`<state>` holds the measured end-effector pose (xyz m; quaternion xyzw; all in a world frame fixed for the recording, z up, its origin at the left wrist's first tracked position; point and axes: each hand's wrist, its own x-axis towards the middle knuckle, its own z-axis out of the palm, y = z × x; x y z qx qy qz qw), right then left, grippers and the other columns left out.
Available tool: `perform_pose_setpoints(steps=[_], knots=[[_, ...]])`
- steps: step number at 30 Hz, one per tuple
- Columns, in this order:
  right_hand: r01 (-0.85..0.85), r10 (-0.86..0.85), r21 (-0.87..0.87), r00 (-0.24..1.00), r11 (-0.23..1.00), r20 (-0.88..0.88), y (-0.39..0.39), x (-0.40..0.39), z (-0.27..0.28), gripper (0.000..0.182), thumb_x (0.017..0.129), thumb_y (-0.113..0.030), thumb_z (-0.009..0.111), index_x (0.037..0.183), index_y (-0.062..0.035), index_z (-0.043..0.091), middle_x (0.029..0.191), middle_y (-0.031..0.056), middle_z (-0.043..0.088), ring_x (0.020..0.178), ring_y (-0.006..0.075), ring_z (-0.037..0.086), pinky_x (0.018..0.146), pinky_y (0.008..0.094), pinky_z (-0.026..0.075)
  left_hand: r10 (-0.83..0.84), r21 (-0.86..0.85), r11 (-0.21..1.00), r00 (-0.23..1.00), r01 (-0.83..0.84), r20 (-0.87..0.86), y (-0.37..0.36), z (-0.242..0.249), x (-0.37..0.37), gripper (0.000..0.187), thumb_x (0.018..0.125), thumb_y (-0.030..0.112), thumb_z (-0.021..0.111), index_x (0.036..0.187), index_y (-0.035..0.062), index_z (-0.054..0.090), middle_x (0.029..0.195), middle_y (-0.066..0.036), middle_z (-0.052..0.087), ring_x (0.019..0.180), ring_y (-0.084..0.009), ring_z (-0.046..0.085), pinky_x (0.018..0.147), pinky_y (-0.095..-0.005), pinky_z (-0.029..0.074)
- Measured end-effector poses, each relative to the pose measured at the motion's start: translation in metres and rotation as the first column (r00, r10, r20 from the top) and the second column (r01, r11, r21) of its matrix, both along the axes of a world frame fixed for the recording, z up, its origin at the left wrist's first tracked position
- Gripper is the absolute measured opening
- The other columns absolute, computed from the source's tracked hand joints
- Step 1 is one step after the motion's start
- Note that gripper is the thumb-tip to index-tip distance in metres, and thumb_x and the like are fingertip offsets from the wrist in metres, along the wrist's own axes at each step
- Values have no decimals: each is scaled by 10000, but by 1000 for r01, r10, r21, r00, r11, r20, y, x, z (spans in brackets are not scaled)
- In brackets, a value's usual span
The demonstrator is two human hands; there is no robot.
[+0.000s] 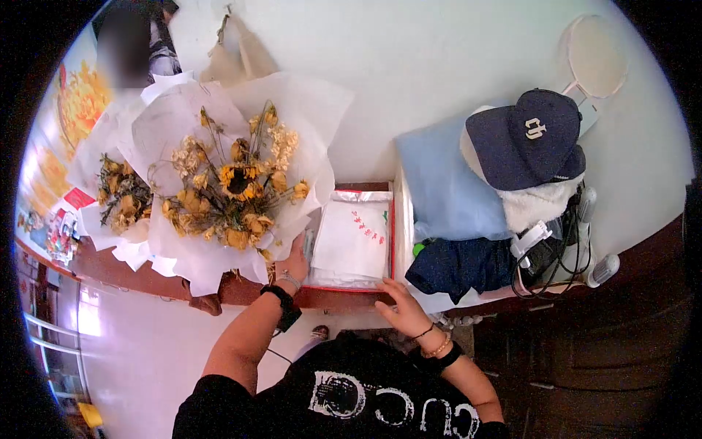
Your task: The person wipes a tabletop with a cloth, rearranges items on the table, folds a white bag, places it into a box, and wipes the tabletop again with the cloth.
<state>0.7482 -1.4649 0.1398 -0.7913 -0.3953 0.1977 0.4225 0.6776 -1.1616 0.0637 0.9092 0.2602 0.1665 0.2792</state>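
Observation:
A shallow red-edged box (393, 241) lies on the wooden cabinet top, with folded white paper or cloth (351, 240) inside, printed with small red characters and a green mark. My left hand (294, 265) reaches along the box's left side, fingers stretched out, close beside the white bouquet wrapping. At the front right corner is my right hand (404, 311), fingers apart and fingertips right at the box's edge. Dried flowers (234, 183), including a sunflower, stand in white wrapping paper (311, 110) just left of the box.
A dark cap (537, 139) tops a pile with a light blue bag (450, 183) and dark blue cloth (462, 267) at right. Black cables (567, 271) hang near the cabinet's front edge. A round white racket-like item (596, 57) leans on the wall. Another bouquet (124, 194) stands left.

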Motion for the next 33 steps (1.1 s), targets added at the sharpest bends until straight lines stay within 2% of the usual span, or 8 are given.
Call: perform_pose_setpoints(steps=[2, 4, 7, 12, 14, 18, 24, 33], knots=[[-6, 6, 13, 999, 1000, -40, -2, 2, -4, 424, 821, -250, 588, 1178, -39, 497, 1267, 209, 429, 1182, 353, 407, 998, 384, 332, 2, -118, 992, 965, -34, -261, -3, 16, 9, 506, 858, 83, 382, 1355, 103, 291, 1323, -190, 391, 1233, -329, 352, 1040, -378, 245], [-22, 22, 3, 999, 1000, -42, -3, 1, -7, 398, 817, -240, 592, 1158, -51, 519, 1244, 198, 453, 1165, 347, 424, 987, 369, 347, 33, 63, 998, 975, -20, -218, -6, 9, 11, 574, 799, 76, 402, 1354, 204, 329, 1293, -192, 409, 1199, -349, 382, 1026, -405, 286], [-108, 108, -9, 993, 994, -41, 0, 3, -11, 400, 820, -242, 584, 1170, -62, 509, 1224, 192, 465, 1138, 340, 447, 960, 366, 374, -94, 151, 983, 994, 101, -49, 1, -13, 13, 506, 823, 107, 417, 1325, 146, 370, 1310, -182, 379, 1226, -344, 322, 1047, -429, 240], [-109, 109, 7, 994, 994, 18, 27, 6, 8, 393, 818, -256, 581, 1148, -50, 518, 1213, 192, 473, 1118, 347, 462, 957, 373, 373, -136, -80, 987, 988, 142, 77, -39, 48, 10, 477, 804, 148, 506, 1263, 45, 425, 1336, -210, 332, 1254, -357, 282, 1066, -439, 192], [-55, 47, 66, 992, 996, 117, 42, 7, 9, 396, 793, -226, 597, 1142, -56, 523, 1206, 194, 478, 1105, 348, 473, 949, 364, 381, -241, 418, 865, 960, 279, -143, -51, 59, 11, 536, 828, 180, 479, 1329, 61, 329, 1361, -192, 315, 1276, -347, 266, 1039, -440, 260], [-42, 34, 24, 966, 999, 255, 80, 18, 7, 419, 776, -206, 584, 1167, -76, 510, 1230, 185, 462, 1145, 339, 441, 967, 414, 354, -378, 299, 845, 890, 444, -254, -56, 51, 27, 536, 834, 250, 490, 1327, 92, 351, 1427, -168, 205, 1313, -363, 182, 1067, -471, 170], [165, 35, -379, 883, 911, 469, 138, 29, 14, 533, 841, -305, 441, 1341, -147, 341, 1403, 144, 276, 1301, 342, 232, 1009, 586, 168, -368, 251, 843, 851, 475, -375, -47, 38, 40, 566, 837, 279, 464, 1350, 90, 316, 1444, -167, 165, 1333, -342, 142, 1077, -465, 128], [135, 109, -789, 963, 599, 248, 208, 71, 16, 575, 866, -378, 388, 1393, -186, 259, 1487, 54, 57, 1361, 308, 2, 1010, 641, 48, -434, 98, 791, 667, 603, -606, -62, 53, 46, 598, 889, 427, 345, 1398, 142, 215, 1454, -137, 169, 1340, -314, 142, 1044, -544, 127]])
